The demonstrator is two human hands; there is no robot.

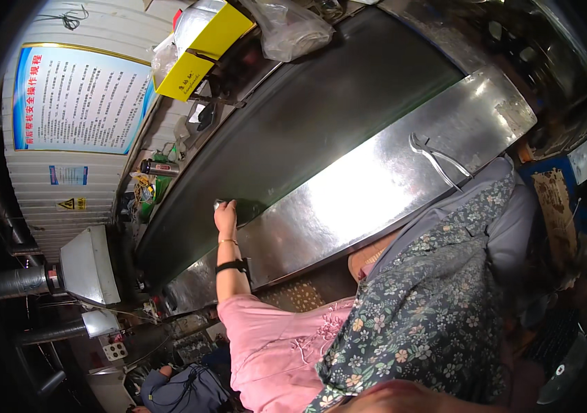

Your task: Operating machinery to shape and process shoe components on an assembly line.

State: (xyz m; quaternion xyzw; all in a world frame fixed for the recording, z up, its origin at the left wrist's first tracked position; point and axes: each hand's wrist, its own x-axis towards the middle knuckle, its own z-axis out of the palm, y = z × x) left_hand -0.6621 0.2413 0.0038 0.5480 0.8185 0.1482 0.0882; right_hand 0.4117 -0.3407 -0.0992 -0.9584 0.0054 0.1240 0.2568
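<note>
Small pale object (219,204) seems gripped by the left hand's (225,218) curled fingers over the belt (286,138); pliers (428,150) lie within easy reach.

A small thing (219,204) is mostly covered by the left hand (225,219) and too small to tell; the right hand is out of view. Grey cloth (455,189) hides part of the near edge of the metal desk (273,241). The upper edge cuts off 1 clear bag (293,34), the lower edge 1 co-worker (186,389). Upper-right machinery (548,62) blurs into darkness.
</note>
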